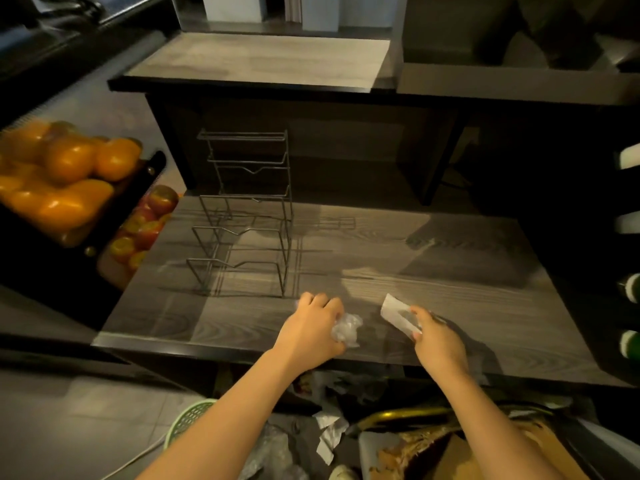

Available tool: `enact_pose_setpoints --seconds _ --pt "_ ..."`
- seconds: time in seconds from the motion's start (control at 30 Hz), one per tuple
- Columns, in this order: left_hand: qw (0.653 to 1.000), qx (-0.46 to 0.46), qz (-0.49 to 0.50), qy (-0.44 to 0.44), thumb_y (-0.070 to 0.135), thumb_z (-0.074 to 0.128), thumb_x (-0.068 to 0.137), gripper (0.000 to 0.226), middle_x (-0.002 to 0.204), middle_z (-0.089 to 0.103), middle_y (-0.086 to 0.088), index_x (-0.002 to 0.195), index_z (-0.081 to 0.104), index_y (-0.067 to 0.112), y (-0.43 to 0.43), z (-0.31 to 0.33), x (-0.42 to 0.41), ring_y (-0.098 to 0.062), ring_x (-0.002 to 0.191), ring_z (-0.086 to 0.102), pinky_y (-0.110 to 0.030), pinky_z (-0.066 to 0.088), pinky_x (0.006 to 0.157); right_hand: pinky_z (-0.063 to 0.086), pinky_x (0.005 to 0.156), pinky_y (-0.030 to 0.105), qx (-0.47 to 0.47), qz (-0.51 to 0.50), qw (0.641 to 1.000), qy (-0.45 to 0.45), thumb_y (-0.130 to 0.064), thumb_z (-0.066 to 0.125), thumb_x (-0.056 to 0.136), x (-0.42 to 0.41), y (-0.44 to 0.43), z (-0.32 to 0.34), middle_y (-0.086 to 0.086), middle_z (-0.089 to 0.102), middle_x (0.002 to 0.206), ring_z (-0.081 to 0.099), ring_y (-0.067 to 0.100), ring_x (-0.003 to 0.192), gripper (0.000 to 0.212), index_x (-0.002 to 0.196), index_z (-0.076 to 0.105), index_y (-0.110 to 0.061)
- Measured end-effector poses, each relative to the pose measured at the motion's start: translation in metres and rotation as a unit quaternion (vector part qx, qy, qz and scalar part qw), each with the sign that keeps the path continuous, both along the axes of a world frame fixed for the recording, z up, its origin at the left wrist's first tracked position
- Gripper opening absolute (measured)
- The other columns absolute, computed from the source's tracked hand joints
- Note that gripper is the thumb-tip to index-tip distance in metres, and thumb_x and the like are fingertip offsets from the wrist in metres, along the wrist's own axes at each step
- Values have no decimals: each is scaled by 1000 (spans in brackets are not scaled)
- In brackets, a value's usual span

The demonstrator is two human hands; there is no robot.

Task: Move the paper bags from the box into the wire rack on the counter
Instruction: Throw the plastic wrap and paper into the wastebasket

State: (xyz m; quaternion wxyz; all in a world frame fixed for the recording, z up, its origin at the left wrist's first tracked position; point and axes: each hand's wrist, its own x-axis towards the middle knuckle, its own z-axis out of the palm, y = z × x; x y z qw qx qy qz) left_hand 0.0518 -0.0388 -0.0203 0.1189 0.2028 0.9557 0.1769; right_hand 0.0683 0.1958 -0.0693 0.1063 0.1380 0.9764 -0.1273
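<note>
In right hand (439,342), paper bag (394,311).

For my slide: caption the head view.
Left hand grips crumpled plastic, right hand holds a paper bag near the wire rack.

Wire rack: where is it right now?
Head view: the wire rack stands on the left half of the counter, just beyond the left hand, with the oranges off the counter's left edge beside it.

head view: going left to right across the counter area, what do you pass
oranges → wire rack → left hand gripping crumpled plastic → right hand pinching white paper
</note>
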Motion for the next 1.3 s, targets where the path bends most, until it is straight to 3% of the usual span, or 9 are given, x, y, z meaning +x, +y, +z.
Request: enact_pose_setpoints --seconds 0.13,0.3,0.4,0.5,0.63,0.73,0.93,1.2,1.3 --pt "1000 16 0 -3 33 66 79 44 114 41 3 116 45 20 -5 5 13 -18 108 31 -29 44 73 51 72 30 84 45 995 9 -13 42 97 22 -22 7 -3 66 115 65 20 98 39 129 52 -31" --pt "1000 24 7 -8 32 66 82 42 111 38 4 116 45 20 -34 6 39 -18 108 31 -31 47 77 49 68 30 69 51 996 27 -17 45 96 53 -57 8 -2 66 114 66 20 91 18 108 54 -26" --pt "999 35 11 -9 31 66 81 41 110 37 6 114 44 21 -52 4 51 -18 108 30 -31 45 79 47 84 33 44 32 998 22 -19 50 95 59 -63 -2 -3 36 153 52 21 124 15 108 55 -25" --pt "999 44 21 -1 32 67 79 42 106 35 8 113 44 22 -79 5 65 -18 106 30 -34 46 81 30 108 39 59 19 998 -31 -16 50 95 64 -71 -4 -5 30 156 30 18 141 31 123 53 -27" --pt "996 63 59 28 35 68 77 43 107 38 8 112 45 23 -132 9 89 -17 106 31 -35 46 83 31 99 33 83 36 995 37 -16 48 95 73 -108 3 -5 62 109 51 17 116 15 105 54 -26" --pt "992 66 97 42 33 69 77 43 105 36 8 112 45 22 -175 10 110 -19 108 32 -35 46 81 36 82 33 29 79 994 71 -18 43 100 83 -155 16 -6 54 72 58 24 89 12 90 46 -23" --pt "983 77 165 26 35 70 78 49 110 41 4 118 47 20 -247 3 138 -22 108 35 -27 35 84 38 56 34 -100 118 986 67 -24 43 101 104 -238 33 5 62 84 58 30 83 10 104 52 -21" --pt "956 108 271 -37 41 64 86 51 118 51 0 131 46 24 -297 -10 186 -22 104 56 -33 44 82 51 62 44 -169 158 973 6 -12 37 96 126 -304 30 10 68 87 63 30 72 32 117 57 -26" --pt "928 147 339 -43 39 65 86 49 114 53 -2 129 49 23 -315 -23 198 -21 101 56 -32 45 81 46 56 35 -189 165 968 -9 -10 40 96 121 -321 19 0 65 91 60 19 71 30 113 59 -23"
